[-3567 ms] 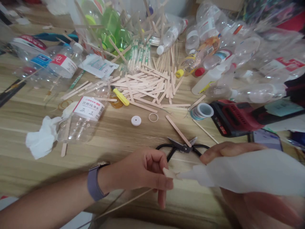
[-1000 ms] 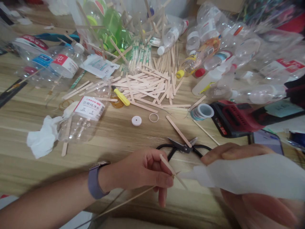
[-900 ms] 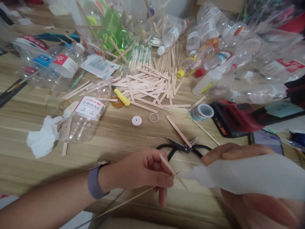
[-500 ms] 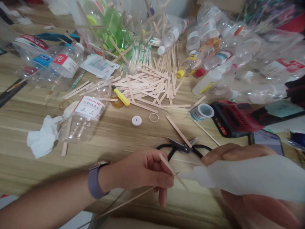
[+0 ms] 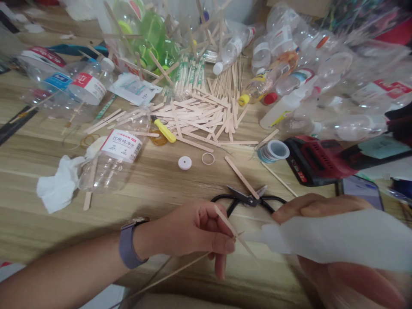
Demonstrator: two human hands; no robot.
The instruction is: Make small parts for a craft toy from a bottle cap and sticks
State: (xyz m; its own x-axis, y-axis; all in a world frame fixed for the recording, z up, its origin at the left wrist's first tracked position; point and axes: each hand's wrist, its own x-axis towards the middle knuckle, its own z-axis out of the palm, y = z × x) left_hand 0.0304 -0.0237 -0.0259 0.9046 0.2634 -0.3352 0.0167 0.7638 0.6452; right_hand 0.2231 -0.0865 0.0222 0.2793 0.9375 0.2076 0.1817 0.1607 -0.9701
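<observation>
My left hand (image 5: 196,231), with a watch on its wrist, pinches a flat wooden craft stick (image 5: 225,219) and a long thin wooden skewer (image 5: 180,269) where the two cross. The skewer runs down to the lower left. In my right hand (image 5: 313,205) is a white squeeze bottle (image 5: 334,238) lying on its side, its narrow nozzle at the crossing of the sticks. Whether the nozzle touches the wood I cannot tell. Just beyond the hands lie black-handled scissors (image 5: 249,200), with another craft stick (image 5: 241,177) resting across their pivot.
A heap of craft sticks (image 5: 199,113) covers the table's middle. Plastic bottles lie right and left, including a labelled water bottle (image 5: 119,150). A red and black power tool (image 5: 318,159), a wire spool (image 5: 273,151), a white cap (image 5: 184,163) and a yellow-handled tool (image 5: 165,131) are nearby.
The lower end of the flat craft stick at my left fingertips has shifted slightly down and right. Both hands and the squeeze bottle stay almost in place.
</observation>
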